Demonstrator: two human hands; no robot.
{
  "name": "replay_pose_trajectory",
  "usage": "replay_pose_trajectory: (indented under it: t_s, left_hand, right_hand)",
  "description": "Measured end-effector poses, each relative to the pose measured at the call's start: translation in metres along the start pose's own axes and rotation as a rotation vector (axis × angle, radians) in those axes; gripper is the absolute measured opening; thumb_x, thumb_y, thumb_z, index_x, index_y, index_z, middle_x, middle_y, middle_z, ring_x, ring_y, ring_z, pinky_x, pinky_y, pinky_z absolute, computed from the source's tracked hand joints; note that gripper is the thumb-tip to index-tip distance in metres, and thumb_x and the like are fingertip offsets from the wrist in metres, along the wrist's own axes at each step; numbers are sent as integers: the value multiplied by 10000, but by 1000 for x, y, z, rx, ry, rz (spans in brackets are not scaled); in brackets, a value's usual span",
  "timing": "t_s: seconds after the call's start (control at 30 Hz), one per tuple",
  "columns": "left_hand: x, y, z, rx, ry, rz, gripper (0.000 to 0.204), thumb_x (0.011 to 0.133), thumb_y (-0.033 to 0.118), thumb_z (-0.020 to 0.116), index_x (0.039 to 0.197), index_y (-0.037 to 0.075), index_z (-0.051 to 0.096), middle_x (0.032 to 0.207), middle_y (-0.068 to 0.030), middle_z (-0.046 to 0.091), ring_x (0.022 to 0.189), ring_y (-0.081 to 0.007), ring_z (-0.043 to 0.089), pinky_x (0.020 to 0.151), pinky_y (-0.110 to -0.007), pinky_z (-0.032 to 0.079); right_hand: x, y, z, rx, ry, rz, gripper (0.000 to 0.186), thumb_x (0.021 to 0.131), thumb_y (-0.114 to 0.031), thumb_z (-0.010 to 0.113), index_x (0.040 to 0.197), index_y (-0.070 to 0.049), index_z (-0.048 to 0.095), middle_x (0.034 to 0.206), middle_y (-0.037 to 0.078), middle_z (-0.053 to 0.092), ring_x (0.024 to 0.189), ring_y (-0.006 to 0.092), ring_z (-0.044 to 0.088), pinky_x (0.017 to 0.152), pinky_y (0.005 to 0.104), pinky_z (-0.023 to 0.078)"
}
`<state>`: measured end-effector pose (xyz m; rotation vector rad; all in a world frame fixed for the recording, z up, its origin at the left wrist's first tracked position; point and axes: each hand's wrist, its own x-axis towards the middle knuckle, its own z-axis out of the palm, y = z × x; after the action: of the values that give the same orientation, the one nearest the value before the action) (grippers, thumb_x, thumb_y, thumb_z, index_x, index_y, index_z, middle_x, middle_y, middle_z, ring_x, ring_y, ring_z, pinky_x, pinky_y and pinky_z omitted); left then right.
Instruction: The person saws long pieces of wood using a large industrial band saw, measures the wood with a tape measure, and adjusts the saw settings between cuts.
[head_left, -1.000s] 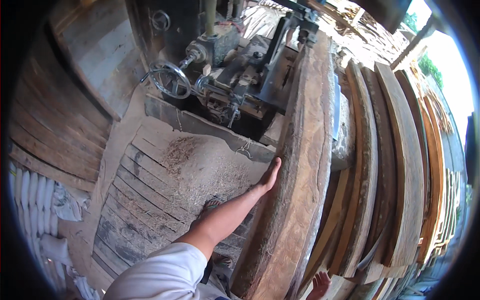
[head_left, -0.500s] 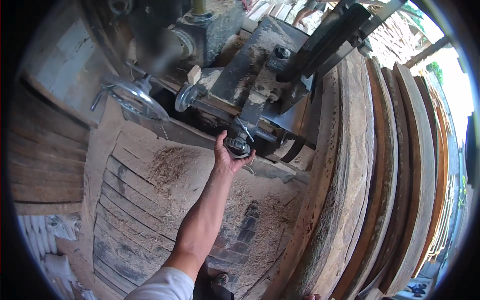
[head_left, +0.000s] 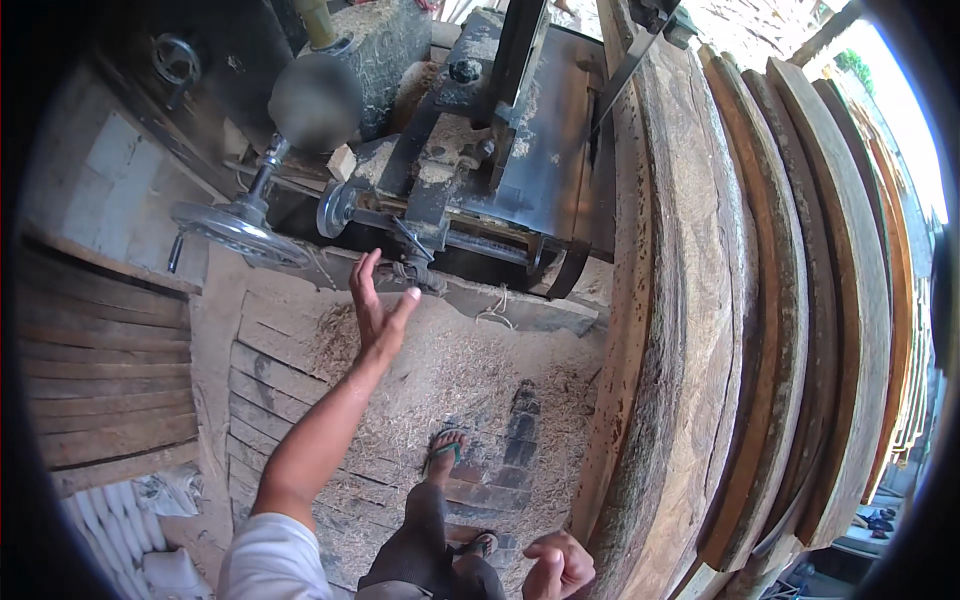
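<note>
The left hand (head_left: pixel 379 325), fingers and thumb spread wide with nothing clasped between them, is just beside a dark adjusting knob (head_left: pixel 424 281) at the front of a sawdust-coated woodworking machine (head_left: pixel 545 150), while the right hand (head_left: pixel 560 568) has its fingers curled in, and I cannot tell whether they hold anything. A thick rough-edged timber slab (head_left: pixel 690 300) runs lengthwise right of the machine, beside stacked boards (head_left: pixel 860 250); shavings (head_left: pixel 440 350) litter the slatted wooden floor (head_left: pixel 265 385), with pale sacks (head_left: pixel 112 525) at lower left.
</note>
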<state>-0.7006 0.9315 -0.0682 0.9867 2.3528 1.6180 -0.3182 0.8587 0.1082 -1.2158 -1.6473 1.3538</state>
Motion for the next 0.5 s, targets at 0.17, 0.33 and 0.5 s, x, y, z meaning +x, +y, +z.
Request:
replay_pose_trajectory:
  t_s: [0.17, 0.33, 0.5]
  left_hand:
    - [38, 13, 14, -1685, 87, -1179, 1062, 697, 726, 594, 1474, 118, 200, 1498, -206, 190, 1389, -400, 190, 976, -708, 308]
    - [49, 17, 36, -1479, 322, -1331, 526, 643, 445, 670, 1064, 177, 504, 1122, -77, 457, 1044, -275, 403, 778, -499, 407]
    - [35, 3, 59, -1070, 568, -1012, 617, 592, 269, 650, 1152, 228, 394, 1074, -66, 439, 1022, -271, 412, 781, -511, 393]
  right_hand:
    - [79, 18, 66, 20, 44, 88, 401, 959, -288, 540, 699, 6, 626, 644, 89, 632, 597, 137, 567, 594, 277, 426]
    - [148, 58, 107, 53, 108, 130, 363, 969, -292, 549, 847, 29, 668, 702, 86, 659, 638, 149, 632, 652, 284, 483]
    - [277, 69, 177, 131, 101, -95, 311, 985, -245, 531, 952, 19, 692, 761, 59, 667, 735, 99, 615, 680, 236, 479]
